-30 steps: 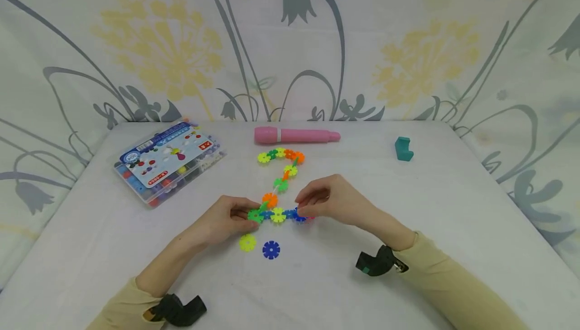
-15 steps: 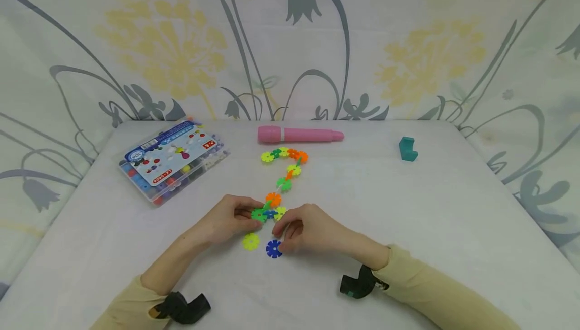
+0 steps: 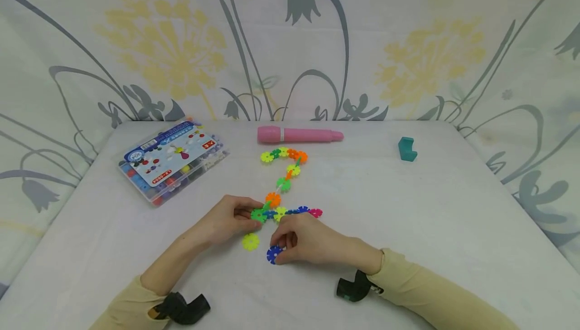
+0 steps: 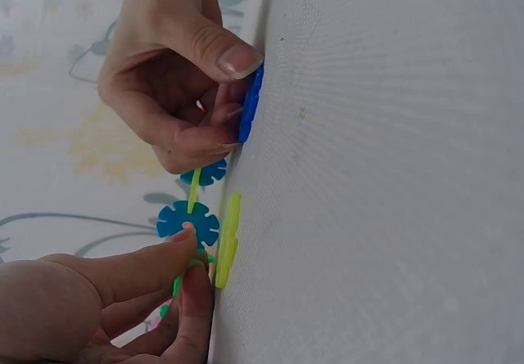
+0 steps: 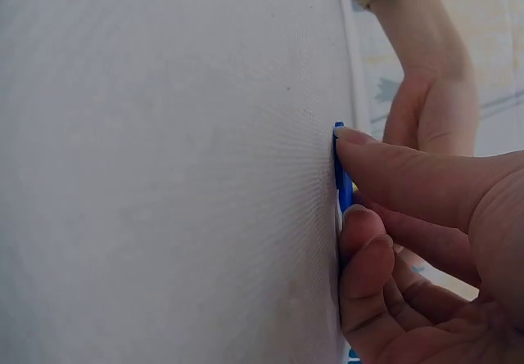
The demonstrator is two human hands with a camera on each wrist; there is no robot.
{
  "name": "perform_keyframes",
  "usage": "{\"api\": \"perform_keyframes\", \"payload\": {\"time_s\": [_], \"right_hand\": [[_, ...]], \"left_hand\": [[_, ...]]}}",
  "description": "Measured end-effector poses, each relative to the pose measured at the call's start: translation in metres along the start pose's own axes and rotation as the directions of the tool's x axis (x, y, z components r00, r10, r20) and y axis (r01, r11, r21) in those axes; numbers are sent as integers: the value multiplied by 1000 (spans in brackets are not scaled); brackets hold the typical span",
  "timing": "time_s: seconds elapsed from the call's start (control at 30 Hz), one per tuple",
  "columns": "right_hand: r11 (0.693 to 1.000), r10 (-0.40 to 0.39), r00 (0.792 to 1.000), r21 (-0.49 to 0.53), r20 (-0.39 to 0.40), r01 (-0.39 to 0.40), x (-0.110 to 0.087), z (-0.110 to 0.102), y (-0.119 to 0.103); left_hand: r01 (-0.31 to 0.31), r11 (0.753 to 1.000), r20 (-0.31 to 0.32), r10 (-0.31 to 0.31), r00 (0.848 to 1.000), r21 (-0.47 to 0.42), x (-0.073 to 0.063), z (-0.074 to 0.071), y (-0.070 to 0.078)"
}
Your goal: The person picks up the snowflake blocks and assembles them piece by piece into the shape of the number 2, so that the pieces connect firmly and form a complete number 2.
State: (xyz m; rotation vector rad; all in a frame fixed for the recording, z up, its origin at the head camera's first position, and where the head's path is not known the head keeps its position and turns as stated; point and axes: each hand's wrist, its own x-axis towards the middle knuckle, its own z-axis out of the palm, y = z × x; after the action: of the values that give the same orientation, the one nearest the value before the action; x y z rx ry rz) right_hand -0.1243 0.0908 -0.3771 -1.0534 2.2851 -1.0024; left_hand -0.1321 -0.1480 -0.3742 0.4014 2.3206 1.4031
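A chain of interlocking snowflake discs [image 3: 283, 184] curves across the white table, with a row of blue and yellow discs at its near end. My left hand [image 3: 231, 219] pinches the green snowflake disc [image 3: 258, 215] at the corner of that row. Just in front of the row, my right hand [image 3: 305, 239] grips a loose blue snowflake disc [image 3: 274, 255] by its edges, thumb on one side and fingertips on the other. In the left wrist view this blue disc [image 4: 251, 105] lies flat at the table surface. A loose yellow snowflake disc [image 3: 250, 242] lies between the hands.
A clear compartment box [image 3: 174, 158] of coloured parts stands at the back left. Behind the chain lies a pink pen-shaped cylinder [image 3: 301, 134]. A small teal angled block [image 3: 407, 149] sits at the back right. A patterned cloth [image 3: 408, 43] hangs behind the table.
My right hand has come from the right end of the row, toward me and left, onto the loose blue disc, which has shifted slightly nearer. My left hand keeps its hold.
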Motion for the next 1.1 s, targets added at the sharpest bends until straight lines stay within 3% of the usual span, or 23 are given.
{"api": "perform_keyframes", "payload": {"time_s": [0.57,0.83,1.1], "right_hand": [[996,55,998,-73,35,-52,-2,0,-5],[983,44,999,-178,17,-40,-5,0,-9],[999,28,999,-44,43,-26,-6,-5,-9]], "left_hand": [[-7,1000,9,7,1000,-18,0,0,-1],[-11,1000,8,11,1000,-21,0,0,-2],[-17,1000,11,17,1000,-16,0,0,-1]]}}
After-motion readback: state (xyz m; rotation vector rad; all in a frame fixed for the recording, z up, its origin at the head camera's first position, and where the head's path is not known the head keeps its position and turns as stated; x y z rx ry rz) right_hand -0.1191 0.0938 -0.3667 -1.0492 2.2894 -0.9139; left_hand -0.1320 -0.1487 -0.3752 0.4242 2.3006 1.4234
